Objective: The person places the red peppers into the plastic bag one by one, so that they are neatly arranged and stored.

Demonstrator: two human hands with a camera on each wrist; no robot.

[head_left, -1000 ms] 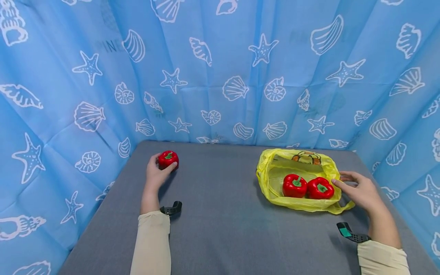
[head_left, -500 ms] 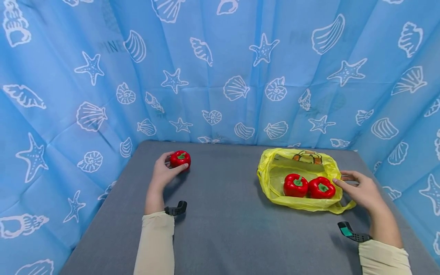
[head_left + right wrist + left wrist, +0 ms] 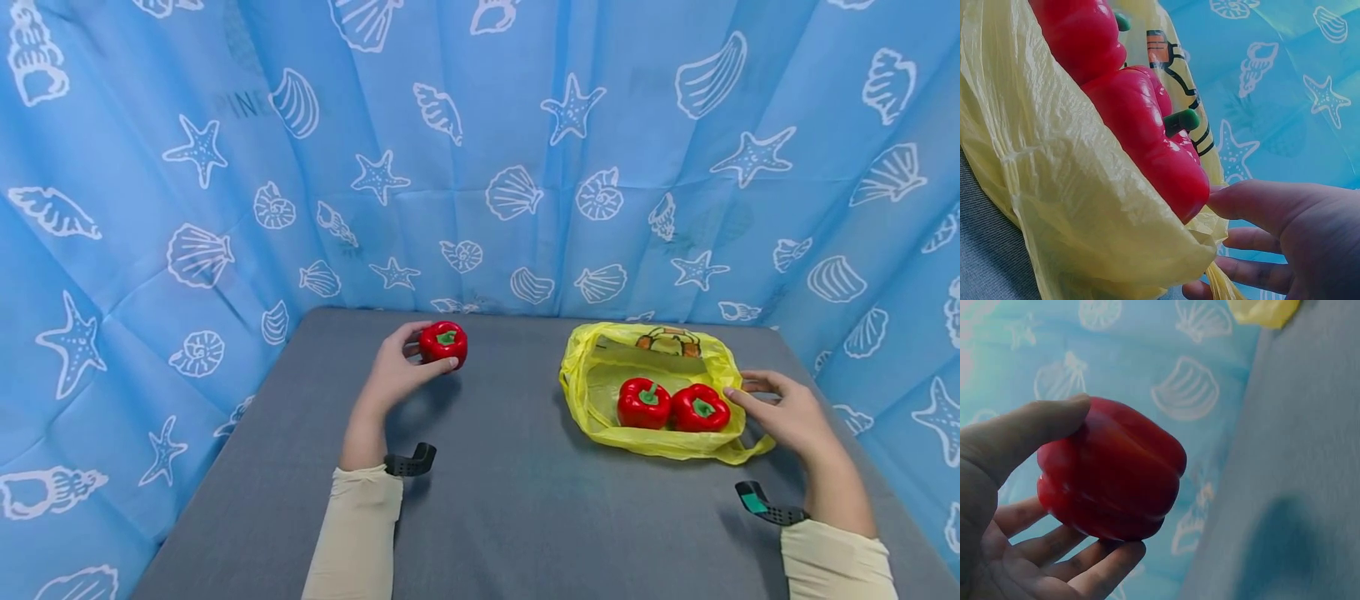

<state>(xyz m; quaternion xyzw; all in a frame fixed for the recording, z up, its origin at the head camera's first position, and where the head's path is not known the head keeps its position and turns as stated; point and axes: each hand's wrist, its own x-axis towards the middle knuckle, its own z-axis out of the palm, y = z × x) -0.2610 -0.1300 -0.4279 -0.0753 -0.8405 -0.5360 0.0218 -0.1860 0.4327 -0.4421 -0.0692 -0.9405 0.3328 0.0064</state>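
My left hand (image 3: 397, 367) grips a red bell pepper (image 3: 444, 343) with a green stem, thumb on one side and fingers on the other. In the left wrist view this bell pepper (image 3: 1113, 472) is off the table, and a shadow falls on the cloth. On the right lies a yellow plastic bag (image 3: 652, 443), its mouth spread wide. Inside it, side by side, sit two more red peppers, a left one (image 3: 637, 408) and a right one (image 3: 693, 414). My right hand (image 3: 783, 412) pinches the bag's right rim, thumb inside and fingers outside, partly hidden behind the plastic.
A grey cloth covers the table (image 3: 495, 467). Behind and on both sides hangs a blue curtain (image 3: 480, 125) with white shell and starfish prints, meeting the table's back edge. A loose handle (image 3: 750, 452) of the bag trails toward the right forearm.
My left hand has carried the bell pepper rightward from the table's left side, toward the middle. The right hand and the bag stay in place.
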